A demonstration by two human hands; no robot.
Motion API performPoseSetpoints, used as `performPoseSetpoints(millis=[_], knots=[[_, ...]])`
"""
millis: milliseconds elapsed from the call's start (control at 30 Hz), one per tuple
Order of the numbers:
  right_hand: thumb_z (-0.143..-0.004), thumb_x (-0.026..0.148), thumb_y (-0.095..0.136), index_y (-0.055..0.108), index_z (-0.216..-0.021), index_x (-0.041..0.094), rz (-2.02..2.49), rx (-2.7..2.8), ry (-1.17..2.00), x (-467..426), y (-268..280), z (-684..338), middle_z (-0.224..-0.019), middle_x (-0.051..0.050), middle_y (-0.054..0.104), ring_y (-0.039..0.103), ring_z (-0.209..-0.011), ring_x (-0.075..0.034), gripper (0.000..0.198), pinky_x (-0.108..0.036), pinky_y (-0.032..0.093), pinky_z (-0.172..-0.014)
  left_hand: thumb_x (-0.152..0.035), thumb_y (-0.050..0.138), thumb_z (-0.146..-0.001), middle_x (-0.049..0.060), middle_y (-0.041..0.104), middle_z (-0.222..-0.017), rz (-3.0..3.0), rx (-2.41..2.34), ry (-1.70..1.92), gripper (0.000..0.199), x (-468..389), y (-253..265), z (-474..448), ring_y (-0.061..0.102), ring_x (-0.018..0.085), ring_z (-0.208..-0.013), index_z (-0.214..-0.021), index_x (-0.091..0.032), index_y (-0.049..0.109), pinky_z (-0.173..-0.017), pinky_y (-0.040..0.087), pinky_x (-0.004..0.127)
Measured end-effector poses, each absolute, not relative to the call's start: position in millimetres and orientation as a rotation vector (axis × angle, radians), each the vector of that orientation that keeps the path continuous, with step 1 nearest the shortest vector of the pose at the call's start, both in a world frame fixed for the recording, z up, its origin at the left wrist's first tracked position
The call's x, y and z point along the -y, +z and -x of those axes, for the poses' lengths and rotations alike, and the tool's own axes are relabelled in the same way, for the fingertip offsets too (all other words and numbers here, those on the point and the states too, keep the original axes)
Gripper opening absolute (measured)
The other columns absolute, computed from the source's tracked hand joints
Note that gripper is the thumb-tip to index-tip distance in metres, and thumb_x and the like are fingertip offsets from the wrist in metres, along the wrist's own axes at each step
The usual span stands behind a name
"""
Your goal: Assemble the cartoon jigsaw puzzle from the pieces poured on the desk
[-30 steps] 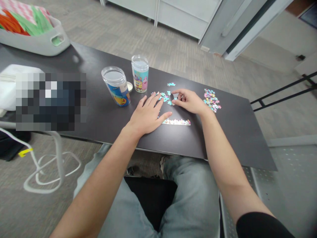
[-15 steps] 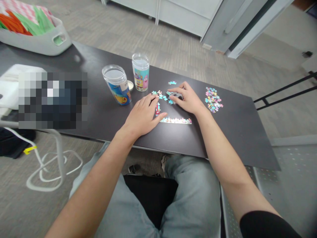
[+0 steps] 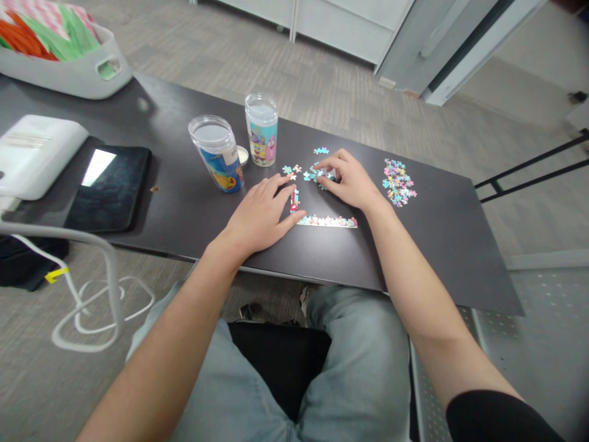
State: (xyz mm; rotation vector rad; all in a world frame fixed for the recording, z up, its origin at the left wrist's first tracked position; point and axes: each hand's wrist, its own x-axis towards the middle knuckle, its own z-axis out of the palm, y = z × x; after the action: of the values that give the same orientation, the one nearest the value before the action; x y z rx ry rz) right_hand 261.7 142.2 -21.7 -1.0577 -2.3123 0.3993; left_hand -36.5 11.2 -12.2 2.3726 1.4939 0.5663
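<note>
My left hand (image 3: 263, 212) rests on the table with fingers spread. Its thumb lies at the corner of a joined strip of jigsaw pieces (image 3: 327, 221), near a short upright column of pieces (image 3: 294, 200). Several loose pieces (image 3: 291, 172) lie just beyond its fingertips. My right hand (image 3: 350, 178) is over another group of loose puzzle pieces (image 3: 313, 175), thumb and forefinger apart, partly covering them. A small joined cluster (image 3: 321, 150) sits behind that hand. Farther right is a pile of mixed pieces (image 3: 398, 182).
Two clear cups with cartoon prints, a blue one (image 3: 217, 156) and a turquoise one (image 3: 262, 132), stand left of the pieces, a pale lid (image 3: 242, 155) between them. A black tablet (image 3: 110, 189), white device (image 3: 39, 156) and grey basket (image 3: 87, 80) occupy the left side.
My right hand's thumb and forefinger have shifted slightly over the loose pieces, and more of them show beneath it. The left hand has slid a little to the left.
</note>
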Motion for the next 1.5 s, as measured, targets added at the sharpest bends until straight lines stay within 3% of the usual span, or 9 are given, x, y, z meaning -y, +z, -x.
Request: performPoseSetpoints(millis=[233,333,467,633,900,1133,1300,1400,1500], knots=[[-0.099,0.014,0.081,0.097,-0.117,0.029,1.193,2.223,0.303,-148,-24,-274,-0.119,-0.008,0.078,0.068,-0.089,-0.026,0.028,-0.049,0.063,-0.094,-0.057,0.060,-0.124,0.028,0.059,-0.198,-2.373,-1.502,0.540,0.077,-12,-8,33,0.055,0.049,-0.187,-0.183,-0.008,0.067,-0.157,0.046,0.071],[-0.109,0.024,0.083,0.098,-0.134,0.029,1.161,2.233,0.312,-148,-26,-270,-0.121,-0.008,0.078,0.070,-0.089,-0.026,0.030,-0.052,0.065,-0.098,-0.057,0.059,-0.125,0.028,0.061,-0.197,-2.378,-1.506,0.557,0.075,-12,-8,32,0.056,0.049,-0.185,-0.182,-0.009,0.067,-0.156,0.047,0.072],[-0.117,0.031,0.082,0.098,-0.150,0.034,1.142,2.303,0.332,-147,-29,-262,-0.126,-0.011,0.077,0.078,-0.106,-0.032,0.037,-0.056,0.067,-0.108,-0.057,0.060,-0.125,0.029,0.061,-0.196,-2.391,-1.496,0.570,0.075,-10,-9,32,0.057,0.050,-0.185,-0.182,-0.008,0.067,-0.155,0.047,0.074],[-0.116,0.029,0.084,0.100,-0.138,0.031,1.155,2.281,0.368,-149,-30,-262,-0.125,-0.010,0.078,0.077,-0.102,-0.029,0.026,-0.054,0.068,-0.109,-0.055,0.062,-0.124,0.027,0.062,-0.196,-2.405,-1.486,0.581,0.071,-10,-11,33,0.057,0.049,-0.184,-0.181,-0.013,0.070,-0.154,0.048,0.075],[-0.113,0.028,0.087,0.100,-0.137,0.029,1.229,2.276,0.401,-152,-21,-269,-0.119,-0.009,0.079,0.070,-0.087,-0.025,0.027,-0.051,0.069,-0.104,-0.053,0.064,-0.124,0.027,0.061,-0.197,-2.401,-1.494,0.572,0.069,-11,-10,32,0.054,0.049,-0.187,-0.181,-0.015,0.071,-0.154,0.048,0.075],[-0.114,0.027,0.085,0.099,-0.137,0.030,1.238,2.309,0.416,-149,-15,-272,-0.124,-0.010,0.079,0.073,-0.096,-0.027,0.026,-0.051,0.067,-0.109,-0.056,0.058,-0.126,0.027,0.059,-0.198,-2.404,-1.508,0.515,0.074,-9,-6,31,0.054,0.049,-0.186,-0.184,-0.011,0.068,-0.155,0.046,0.073],[-0.106,0.027,0.091,0.090,-0.119,0.027,1.194,2.243,0.421,-153,-19,-273,-0.122,-0.009,0.081,0.071,-0.096,-0.027,0.014,-0.048,0.065,-0.102,-0.057,0.058,-0.126,0.028,0.060,-0.197,-2.396,-1.494,0.543,0.074,-10,-8,31,0.053,0.048,-0.187,-0.182,-0.011,0.069,-0.155,0.045,0.074],[-0.102,0.040,0.094,0.082,-0.109,0.029,1.171,2.128,0.570,-157,-25,-271,-0.111,-0.006,0.083,0.068,-0.090,-0.025,0.018,-0.045,0.063,-0.092,-0.057,0.060,-0.124,0.027,0.061,-0.196,-2.392,-1.481,0.587,0.070,-10,-10,32,0.053,0.048,-0.187,-0.180,-0.016,0.071,-0.154,0.046,0.075],[-0.094,0.074,0.100,0.077,-0.109,0.031,1.103,1.954,0.863,-161,-29,-265,-0.101,-0.003,0.083,0.069,-0.089,-0.024,0.051,-0.043,0.061,-0.086,-0.057,0.063,-0.123,0.024,0.062,-0.196,-2.386,-1.471,0.612,0.068,-11,-13,34,0.054,0.047,-0.186,-0.180,-0.021,0.071,-0.153,0.047,0.075]])
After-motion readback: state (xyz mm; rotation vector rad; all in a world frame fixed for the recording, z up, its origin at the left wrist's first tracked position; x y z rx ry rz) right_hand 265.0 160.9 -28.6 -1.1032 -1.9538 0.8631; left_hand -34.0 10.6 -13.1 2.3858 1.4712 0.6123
